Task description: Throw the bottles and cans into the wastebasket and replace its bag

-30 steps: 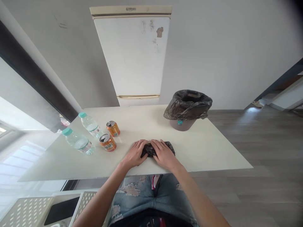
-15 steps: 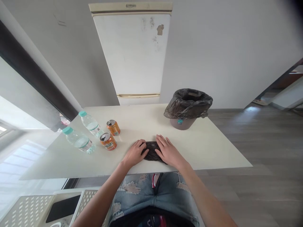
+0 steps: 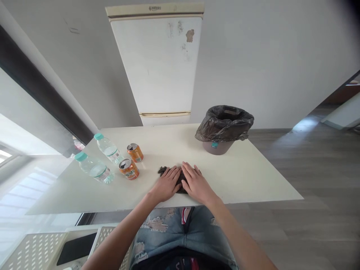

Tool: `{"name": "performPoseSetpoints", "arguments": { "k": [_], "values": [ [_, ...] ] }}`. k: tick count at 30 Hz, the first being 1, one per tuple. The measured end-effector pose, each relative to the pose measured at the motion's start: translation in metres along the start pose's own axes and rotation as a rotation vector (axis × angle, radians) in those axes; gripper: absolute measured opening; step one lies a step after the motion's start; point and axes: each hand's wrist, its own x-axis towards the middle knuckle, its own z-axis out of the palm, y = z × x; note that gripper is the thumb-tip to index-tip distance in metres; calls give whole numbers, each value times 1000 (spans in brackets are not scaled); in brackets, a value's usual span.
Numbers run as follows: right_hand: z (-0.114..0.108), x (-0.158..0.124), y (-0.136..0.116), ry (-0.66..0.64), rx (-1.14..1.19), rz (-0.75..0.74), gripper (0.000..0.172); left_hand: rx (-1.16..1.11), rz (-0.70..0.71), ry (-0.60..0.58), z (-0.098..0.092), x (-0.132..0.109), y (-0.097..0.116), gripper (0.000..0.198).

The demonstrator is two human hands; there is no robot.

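Note:
A folded black plastic bag (image 3: 182, 184) lies near the front edge of the white table (image 3: 253, 180), mostly hidden under both hands. My left hand (image 3: 168, 183) rests flat on its left part, fingers stretched out, with a crumpled end of the bag poking out beyond the fingertips. Flat on the right part lies my right hand (image 3: 197, 183), its fingers extended and the fingertips close to those of the left.
Two clear bottles with green caps (image 3: 108, 148) (image 3: 94, 168) and two orange cans (image 3: 135, 152) (image 3: 129, 169) stand at the left. A bin lined with a black bag (image 3: 218, 146) stands back right. Behind is a white fridge (image 3: 160, 67).
My left hand has moved right and flattened over the bag, its fingers no longer curled. My right hand has shifted slightly left. A crumpled bag end now shows at the left.

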Motion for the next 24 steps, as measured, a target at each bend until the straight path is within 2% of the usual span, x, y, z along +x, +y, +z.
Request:
{"name": "performPoseSetpoints", "arguments": {
  "k": [6,12,15,18,20,22,24],
  "values": [
    [19,-6,-4,-54,7,3,67,2,-4,0,4,-7,0,66],
    [18,-8,-1,-59,19,-24,67,-4,-17,32,7,-9,3,66],
    [14,-11,-3,-18,34,-19,64,-51,-55,43,0,-12,7,64],
    [7,-27,-4,42,68,-46,55,-136,-100,66,-15,-27,17,71],
    [2,-44,-5,27,104,-83,53,-184,-93,64,-24,-42,25,82],
    [-2,-62,-5,-7,127,-130,61,-197,-67,42,-29,-59,32,84],
    [-3,-77,-6,-26,130,-184,68,-185,-58,24,-30,-72,37,74]
  ]
}}
